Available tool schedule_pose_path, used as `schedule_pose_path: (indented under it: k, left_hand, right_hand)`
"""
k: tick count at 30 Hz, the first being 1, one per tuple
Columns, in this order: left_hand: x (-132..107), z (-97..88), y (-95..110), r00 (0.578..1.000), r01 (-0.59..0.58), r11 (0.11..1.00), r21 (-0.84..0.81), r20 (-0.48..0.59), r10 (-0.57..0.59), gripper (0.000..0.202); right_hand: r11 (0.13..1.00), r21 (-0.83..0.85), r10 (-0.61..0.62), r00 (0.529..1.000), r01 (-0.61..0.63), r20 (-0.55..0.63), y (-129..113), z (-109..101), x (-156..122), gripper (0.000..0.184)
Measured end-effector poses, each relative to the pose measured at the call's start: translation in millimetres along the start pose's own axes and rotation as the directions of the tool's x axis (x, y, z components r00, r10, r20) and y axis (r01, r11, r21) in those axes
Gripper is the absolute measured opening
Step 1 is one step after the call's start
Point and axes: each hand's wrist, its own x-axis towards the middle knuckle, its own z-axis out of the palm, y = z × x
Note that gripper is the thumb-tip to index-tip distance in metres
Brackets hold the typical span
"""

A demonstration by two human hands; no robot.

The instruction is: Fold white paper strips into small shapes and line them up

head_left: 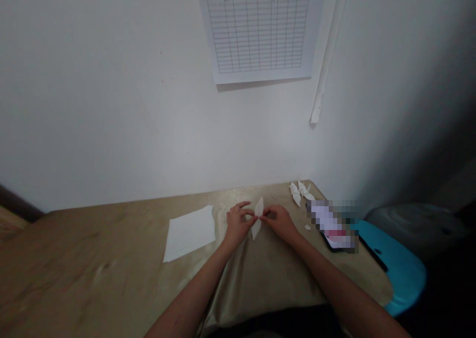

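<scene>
A person pinches a small white folded paper [260,207] at its middle over a gold-brown cloth-covered table [130,263] — the left hand [240,220] gripping it between thumb and forefinger, the right hand [278,221] doing likewise from the other side; the paper's two pointed ends stick out, one toward the wall [111,90], one toward the person. Just beside the left hand lies a stack of white sheets [190,234], its edges slightly uneven; beyond the right hand, near the table's far corner, sit white folded pieces [296,194], with a small white scrap [307,227] nearer the forearm. A dark-edged flat device [332,226], its face pixelated, rests by the right edge — a bright blue seat [409,273] beyond it; above, a printed grid sheet [262,35] hangs on the wall.
</scene>
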Motion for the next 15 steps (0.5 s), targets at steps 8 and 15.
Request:
schedule_pose_path:
  k: [8,15]
  left_hand:
    - [1.9,-4.0,0.8,1.0,0.005,1.0,-0.006,0.019,-0.005,0.003]
    - [-2.8,-5.2,7.8,1.0,-0.02,0.995,0.094,-0.013,0.022,0.003]
  right_hand:
    - [0.996,-0.062,-0.057,0.998,0.057,0.01,0.2,1.7,-2.3,0.014]
    - [0.995,-0.096,-0.027,1.0,0.027,0.003,-4.4,-0.1,-2.9,0.012]
